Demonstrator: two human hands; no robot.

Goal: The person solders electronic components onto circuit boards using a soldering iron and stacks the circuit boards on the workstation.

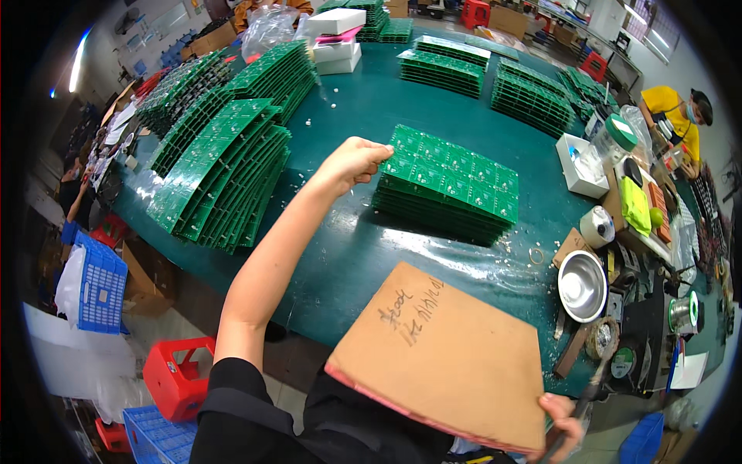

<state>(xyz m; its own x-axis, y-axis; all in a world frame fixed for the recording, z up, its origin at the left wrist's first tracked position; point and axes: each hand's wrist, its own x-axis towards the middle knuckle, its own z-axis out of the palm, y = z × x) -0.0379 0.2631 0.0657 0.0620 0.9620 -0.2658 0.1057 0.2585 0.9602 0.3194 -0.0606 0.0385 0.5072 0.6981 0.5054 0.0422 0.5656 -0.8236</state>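
Note:
My left hand (352, 162) reaches out over the dark green table (363, 108) and grips the near left corner of a stack of green circuit boards (448, 182). My right hand (563, 421) is at the lower right, holding the corner of a brown cardboard sheet (440, 359) that rests on my lap and overlaps the table's near edge. A dark thin tool handle (591, 387) also runs up from that hand.
Fanned piles of green boards (224, 166) lie at the left, more stacks (529, 97) at the back. White boxes (334, 39), a metal bowl (581, 286), tape rolls and a solder spool (684, 313) crowd the right. A person in yellow (676, 112) sits far right. Red stool (179, 375) and blue crates (100, 282) stand below.

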